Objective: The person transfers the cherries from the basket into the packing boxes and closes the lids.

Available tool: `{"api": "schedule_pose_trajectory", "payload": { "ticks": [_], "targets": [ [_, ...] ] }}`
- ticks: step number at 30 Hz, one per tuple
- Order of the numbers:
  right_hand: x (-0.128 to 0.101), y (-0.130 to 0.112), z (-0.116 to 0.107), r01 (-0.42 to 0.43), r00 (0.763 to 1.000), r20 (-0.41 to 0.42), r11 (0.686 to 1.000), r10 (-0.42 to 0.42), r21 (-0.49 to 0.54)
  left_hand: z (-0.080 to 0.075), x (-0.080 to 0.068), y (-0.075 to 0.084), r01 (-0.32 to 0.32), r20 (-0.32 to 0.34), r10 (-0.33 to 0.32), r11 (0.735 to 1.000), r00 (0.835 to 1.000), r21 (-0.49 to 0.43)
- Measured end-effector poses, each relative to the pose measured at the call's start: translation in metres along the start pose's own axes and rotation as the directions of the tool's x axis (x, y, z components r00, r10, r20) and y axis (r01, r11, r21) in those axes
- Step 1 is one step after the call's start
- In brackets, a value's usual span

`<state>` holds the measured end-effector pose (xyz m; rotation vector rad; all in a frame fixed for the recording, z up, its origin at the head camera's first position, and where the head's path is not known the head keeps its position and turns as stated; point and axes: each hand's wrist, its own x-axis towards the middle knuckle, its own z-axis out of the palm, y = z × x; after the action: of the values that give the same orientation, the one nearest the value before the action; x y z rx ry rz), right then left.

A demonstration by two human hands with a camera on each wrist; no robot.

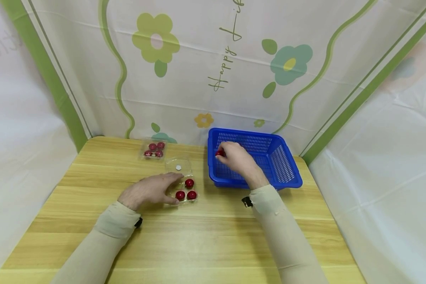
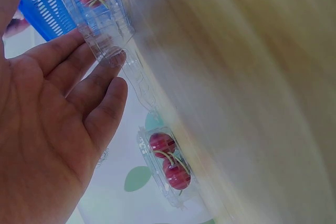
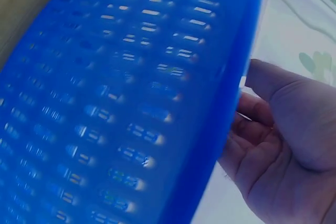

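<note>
My left hand point(image 1: 150, 190) lies at the left side of a clear plastic box point(image 2: 113, 24), its fingers nearly straight against the plastic. Three red cherries point(image 1: 189, 183) sit in this box, and its lid point(image 1: 184, 159) is folded back away from me, with a small round white sticker point(image 1: 178, 167) on it. Over the left part of the blue basket point(image 1: 216, 184), my right hand point(image 1: 239, 159) pinches a red cherry point(image 1: 219, 153) between thumb and fingers. In the right wrist view the basket's wall point(image 3: 105, 129) hides the fingertips and the cherry.
Behind the left hand, near the table's back edge, stands a second clear box point(image 1: 142, 154) with several cherries point(image 1: 152, 146) inside. The wooden table point(image 1: 184, 244) meets a printed cloth point(image 1: 198, 59) at the back, and cloth also hangs on both sides.
</note>
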<state>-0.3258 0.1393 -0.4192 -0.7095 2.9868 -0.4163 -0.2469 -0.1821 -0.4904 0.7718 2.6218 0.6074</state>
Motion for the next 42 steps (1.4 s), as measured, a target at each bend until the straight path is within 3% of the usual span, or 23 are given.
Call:
{"api": "schedule_pose_trajectory", "payload": {
  "ticks": [11,22,42],
  "targets": [
    [-0.003,-0.02,-0.005,0.047,0.998,-0.043,0.997,-0.045,0.064,0.0,-0.001,0.0,0.001,0.003,-0.001,1.0,1.0,-0.001],
    [-0.005,-0.046,-0.006,0.117,0.992,-0.048,0.992,-0.115,0.037,0.0,0.0,-0.001,0.004,0.003,-0.004,1.0,1.0,-0.005],
    [-0.009,-0.075,0.032,0.208,0.978,0.011,0.974,-0.21,0.093,-0.002,-0.001,-0.002,-0.006,0.0,0.006,1.0,1.0,-0.002]
  ]
}}
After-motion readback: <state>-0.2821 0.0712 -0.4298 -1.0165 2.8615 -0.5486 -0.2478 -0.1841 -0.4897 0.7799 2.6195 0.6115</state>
